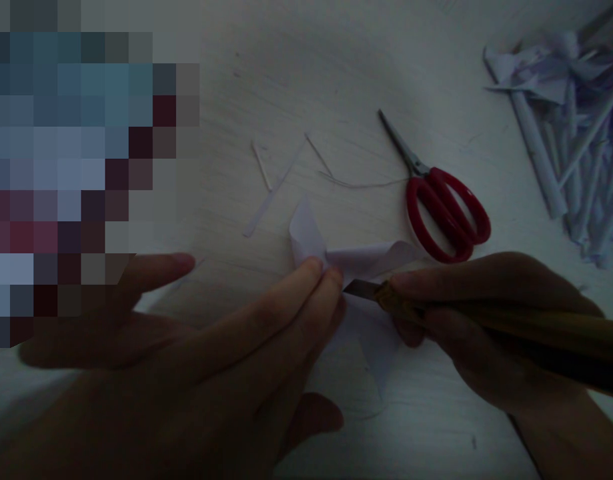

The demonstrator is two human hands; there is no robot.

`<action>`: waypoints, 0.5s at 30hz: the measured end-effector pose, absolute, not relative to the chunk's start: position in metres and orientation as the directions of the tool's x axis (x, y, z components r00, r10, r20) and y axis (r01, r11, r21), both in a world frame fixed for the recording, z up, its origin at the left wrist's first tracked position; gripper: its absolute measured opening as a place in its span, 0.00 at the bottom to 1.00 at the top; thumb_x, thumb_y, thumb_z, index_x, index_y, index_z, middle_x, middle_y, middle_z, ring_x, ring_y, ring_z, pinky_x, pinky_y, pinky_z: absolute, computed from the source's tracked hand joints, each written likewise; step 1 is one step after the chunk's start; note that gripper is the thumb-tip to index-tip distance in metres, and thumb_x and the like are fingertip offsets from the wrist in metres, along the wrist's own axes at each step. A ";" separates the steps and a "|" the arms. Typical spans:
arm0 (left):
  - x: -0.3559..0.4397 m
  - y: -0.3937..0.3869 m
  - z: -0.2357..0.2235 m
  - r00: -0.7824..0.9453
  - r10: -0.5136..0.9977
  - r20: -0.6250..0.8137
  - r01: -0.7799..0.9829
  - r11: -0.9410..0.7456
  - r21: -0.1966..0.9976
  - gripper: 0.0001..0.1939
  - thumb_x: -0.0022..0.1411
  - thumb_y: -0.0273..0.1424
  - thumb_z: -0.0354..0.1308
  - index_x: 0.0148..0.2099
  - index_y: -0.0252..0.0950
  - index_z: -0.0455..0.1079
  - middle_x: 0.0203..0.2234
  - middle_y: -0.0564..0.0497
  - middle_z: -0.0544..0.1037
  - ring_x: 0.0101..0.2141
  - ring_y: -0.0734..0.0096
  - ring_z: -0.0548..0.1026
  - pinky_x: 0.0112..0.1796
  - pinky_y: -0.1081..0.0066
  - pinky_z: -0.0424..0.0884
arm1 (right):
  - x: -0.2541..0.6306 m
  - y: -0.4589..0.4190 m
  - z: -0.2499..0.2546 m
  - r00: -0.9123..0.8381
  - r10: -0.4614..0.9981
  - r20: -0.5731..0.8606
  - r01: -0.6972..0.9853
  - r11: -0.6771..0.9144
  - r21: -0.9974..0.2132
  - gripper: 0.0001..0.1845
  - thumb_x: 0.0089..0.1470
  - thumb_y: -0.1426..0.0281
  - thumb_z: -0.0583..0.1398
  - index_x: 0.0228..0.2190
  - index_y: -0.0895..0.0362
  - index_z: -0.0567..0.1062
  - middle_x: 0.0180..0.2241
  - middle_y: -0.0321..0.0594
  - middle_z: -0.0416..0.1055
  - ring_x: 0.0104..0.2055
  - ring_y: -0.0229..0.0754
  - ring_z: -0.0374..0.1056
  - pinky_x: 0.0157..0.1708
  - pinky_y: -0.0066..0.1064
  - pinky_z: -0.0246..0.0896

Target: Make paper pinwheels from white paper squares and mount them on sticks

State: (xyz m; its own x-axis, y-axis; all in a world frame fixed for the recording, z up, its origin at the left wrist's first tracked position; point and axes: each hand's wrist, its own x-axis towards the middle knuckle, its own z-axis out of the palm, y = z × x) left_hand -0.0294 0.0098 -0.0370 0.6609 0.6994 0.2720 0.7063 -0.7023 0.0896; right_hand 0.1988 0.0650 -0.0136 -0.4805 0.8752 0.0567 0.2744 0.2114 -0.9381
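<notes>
My left hand presses its fingertips down on a small folded piece of white paper at the middle of the table, with the index finger stretched out to the left. My right hand is closed around a yellow-handled utility knife. Its short blade tip touches the paper just beside my left fingertips. Part of the paper is hidden under both hands.
Red-handled scissors lie shut just behind the paper. Thin paper strips are scattered at the centre back. A pile of rolled white paper sticks fills the back right. A blurred-out patch covers the upper left.
</notes>
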 end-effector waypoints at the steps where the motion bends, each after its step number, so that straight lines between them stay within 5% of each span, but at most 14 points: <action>1: -0.029 0.010 -0.037 0.666 0.697 0.267 0.704 -0.705 0.087 0.21 0.62 0.39 0.42 0.55 0.40 0.59 0.57 0.56 0.59 0.59 0.65 0.50 0.58 0.64 0.49 | 0.198 0.065 -0.013 -0.478 0.877 0.047 0.286 0.206 -0.936 0.16 0.47 0.76 0.60 0.38 0.48 0.74 0.24 0.31 0.72 0.21 0.36 0.67 0.17 0.26 0.61; 5: -0.027 0.010 -0.037 0.663 0.696 0.275 0.703 -0.705 0.091 0.21 0.62 0.40 0.41 0.55 0.40 0.60 0.56 0.57 0.61 0.60 0.66 0.49 0.58 0.65 0.50 | 0.196 0.066 -0.010 -0.488 0.871 0.048 0.321 0.230 -0.919 0.15 0.47 0.75 0.60 0.38 0.47 0.74 0.26 0.31 0.73 0.22 0.35 0.67 0.19 0.26 0.64; 11: -0.026 0.012 -0.035 0.650 0.698 0.300 0.709 -0.699 0.092 0.21 0.63 0.39 0.40 0.55 0.39 0.59 0.57 0.55 0.60 0.59 0.72 0.49 0.60 0.64 0.33 | 0.194 0.067 -0.008 -0.480 0.874 0.075 0.358 0.273 -0.893 0.16 0.46 0.75 0.61 0.37 0.45 0.74 0.25 0.32 0.74 0.20 0.37 0.66 0.16 0.27 0.63; 15: -0.028 0.010 -0.036 0.641 0.711 0.288 0.718 -0.688 0.101 0.20 0.63 0.36 0.41 0.54 0.39 0.62 0.55 0.55 0.62 0.60 0.69 0.49 0.60 0.67 0.36 | 0.194 0.066 -0.008 -0.470 0.881 0.051 0.359 0.244 -0.901 0.15 0.47 0.75 0.60 0.37 0.46 0.74 0.24 0.32 0.73 0.18 0.36 0.65 0.15 0.26 0.62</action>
